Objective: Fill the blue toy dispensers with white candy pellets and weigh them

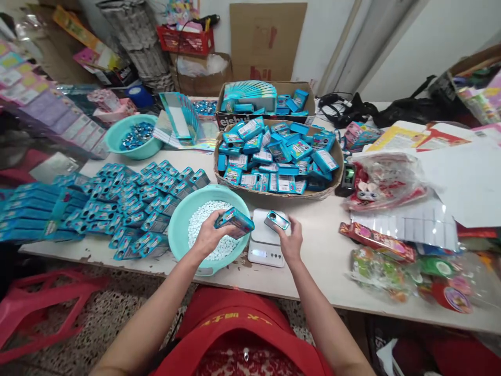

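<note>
Over the right part of a mint-green basin [176,235] of white pellets [199,219], my left hand [209,237] grips a small blue printed box [239,221], tilted. My right hand [291,241] has its fingers around a small box with a round dark opening in its silvery top [276,220]. That second box is at the platform of a white digital scale [266,254]; whether it rests there or is held just above, I cannot tell. The scale's display is lit, its digits too small to read.
Rows of blue boxes [129,198] cover the table's left side. A carton [324,193] heaped with blue boxes lies beyond the scale, another [309,91] behind it. A smaller basin [111,141] holds shiny blue pieces. Bagged toys [387,183] and papers [473,172] lie at right.
</note>
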Available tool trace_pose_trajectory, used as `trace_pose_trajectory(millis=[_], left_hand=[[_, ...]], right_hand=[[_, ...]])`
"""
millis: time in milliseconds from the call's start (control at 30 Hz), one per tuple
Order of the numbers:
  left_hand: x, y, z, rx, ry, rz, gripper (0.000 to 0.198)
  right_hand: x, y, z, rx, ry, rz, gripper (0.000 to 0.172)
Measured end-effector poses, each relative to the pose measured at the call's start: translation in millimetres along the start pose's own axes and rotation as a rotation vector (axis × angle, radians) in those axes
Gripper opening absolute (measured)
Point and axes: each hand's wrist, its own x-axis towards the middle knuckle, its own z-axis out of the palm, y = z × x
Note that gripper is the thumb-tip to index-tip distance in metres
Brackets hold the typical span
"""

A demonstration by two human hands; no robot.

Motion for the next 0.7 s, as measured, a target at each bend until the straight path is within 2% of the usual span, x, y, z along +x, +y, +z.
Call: trace_pose_trajectory(millis=[67,100,133,200,267,400,533,700], left_hand=[[-14,-9,-2.5,-0.033,0.029,-0.031,0.036],[-20,-13,-2.6,-0.052,0.028,-0.038,0.037],[-25,-17,-2.5,-0.075,0.018,-0.044,0.039],[-32,-24,-3.0,-0.172,0.006,-0.068,0.042],[-34,-27,-5.2,-0.393,0.053,-0.126,0.046],[-21,-32,-11.6,-0.900,0.221,-0.321,0.058],[0,-45,-11.8,-1.072,0.323,-0.549,0.048],[10,-56,-13.5,-1.226,0.376,-0.611,0.032]], right_hand=[[-10,-24,-2,-0.103,-0.019,-0.161,0.067],[-17,-38,-2,-0.102,-0.113,-0.215,0.071],[-24,-51,0,-0.074,-0.272,-0.230,0.072],[-38,-73,7,-0.017,-0.597,-0.179,0.058],[-46,-88,17,-0.018,-0.762,-0.131,0.040],[-47,-99,36,-0.085,-0.723,-0.251,0.031],[-41,-95,48,-0.168,-0.696,-0.329,0.028],[-46,-88,58,-0.211,-0.659,-0.286,0.030]])
